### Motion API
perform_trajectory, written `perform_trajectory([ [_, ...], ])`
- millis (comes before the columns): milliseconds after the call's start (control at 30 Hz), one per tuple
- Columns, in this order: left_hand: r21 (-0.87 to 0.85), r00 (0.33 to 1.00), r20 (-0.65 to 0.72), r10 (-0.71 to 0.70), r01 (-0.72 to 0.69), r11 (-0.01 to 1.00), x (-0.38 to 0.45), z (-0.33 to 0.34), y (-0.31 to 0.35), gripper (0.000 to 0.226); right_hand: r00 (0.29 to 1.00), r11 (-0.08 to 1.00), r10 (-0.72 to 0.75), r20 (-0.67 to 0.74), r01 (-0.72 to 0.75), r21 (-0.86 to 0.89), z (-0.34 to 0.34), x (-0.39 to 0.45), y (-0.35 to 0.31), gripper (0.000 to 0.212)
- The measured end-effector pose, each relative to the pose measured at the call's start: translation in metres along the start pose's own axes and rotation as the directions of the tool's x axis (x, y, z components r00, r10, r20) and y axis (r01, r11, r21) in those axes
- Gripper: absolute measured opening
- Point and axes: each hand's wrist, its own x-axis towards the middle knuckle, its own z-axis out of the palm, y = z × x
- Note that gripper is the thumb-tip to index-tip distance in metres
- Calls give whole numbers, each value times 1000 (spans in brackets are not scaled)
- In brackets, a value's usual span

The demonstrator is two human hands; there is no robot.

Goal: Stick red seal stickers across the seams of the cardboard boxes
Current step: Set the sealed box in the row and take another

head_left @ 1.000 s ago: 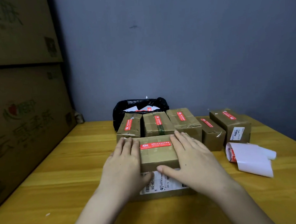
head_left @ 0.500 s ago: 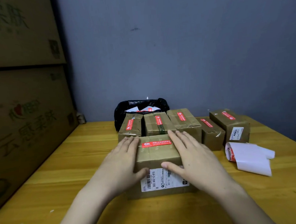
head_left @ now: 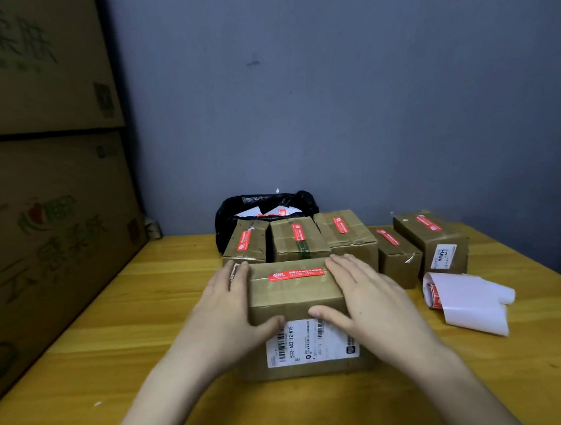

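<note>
A brown cardboard box (head_left: 293, 294) lies on the wooden table (head_left: 141, 317) in front of me. A red seal sticker (head_left: 296, 274) runs across its top near the far edge, and a white shipping label (head_left: 312, 344) covers its near face. My left hand (head_left: 225, 309) lies flat against the box's left end, thumb on the near upper edge. My right hand (head_left: 371, 301) lies flat on the right end in the same way. Fingers of both hands are straight.
Behind it stands a row of sealed boxes (head_left: 298, 240), each with a red sticker, and two more (head_left: 433, 236) to the right. A curled white sticker roll (head_left: 465, 300) lies at right. A black bag (head_left: 265, 203) sits by the wall; big cartons (head_left: 52, 224) stand left.
The box has tipped toward me between my hands, so more of its labelled face shows. My hands have slid outward from its top to its ends.
</note>
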Motion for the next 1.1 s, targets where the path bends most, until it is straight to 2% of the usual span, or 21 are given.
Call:
perform_trajectory([
  [67, -168, 998, 58, -6, 15, 986, -1, -10, -13, 103, 1000, 999, 4, -20, -3, 40, -6, -2, 3, 82],
  [100, -316, 995, 98, 8, 24, 949, -2, -15, -19, 105, 1000, 998, 4, -28, -2, 66, -10, -2, 4, 81],
  [167, -602, 988, 147, 46, 52, 797, -6, -26, -27, 109, 999, 993, 2, -45, 4, 116, -19, -1, 7, 83],
  [200, -690, 986, 152, 74, 52, 722, -9, -32, -28, 107, 998, 990, -4, -60, 12, 139, -22, 0, 8, 86],
  [267, -762, 986, 135, 102, 38, 646, -13, -42, -33, 106, 995, 983, -19, -100, 37, 182, -29, 3, 8, 92],
  [400, -763, 997, 13, 72, -36, 645, -17, -62, -46, 126, 970, 952, -91, -226, 151, 265, -35, 20, 1, 84],
  [533, -737, 990, -139, 28, -122, 665, -22, -82, -65, 118, 910, 891, -165, -380, 303, 338, -35, 47, -19, 79],
  [633, -733, 969, -246, -35, -162, 660, -29, -95, -83, 117, 860, 849, -140, -491, 360, 388, -35, 65, -43, 78],
  [733, -741, 928, -332, -170, -145, 656, -33, -103, -102, 129, 847, 779, -60, -527, 370, 506, -27, 83, -68, 75],
  [800, -727, 898, -364, -247, -108, 678, -33, -104, -113, 140, 860, 750, -5, -510, 341, 567, -18, 95, -81, 74],
  [867, -723, 865, -384, -324, -64, 688, -30, -101, -123, 141, 889, 782, 49, -456, 250, 571, -7, 108, -89, 72],
  [1000, -760, 753, -416, -510, 19, 649, -10, -83, -140, 125, 973, 922, 58, -225, 34, 385, 19, 127, -96, 62],
  [1100, -765, 693, -406, -596, 99, 637, 13, -63, -144, 123, 990, 962, 77, -122, -41, 271, 42, 137, -106, 77],
])
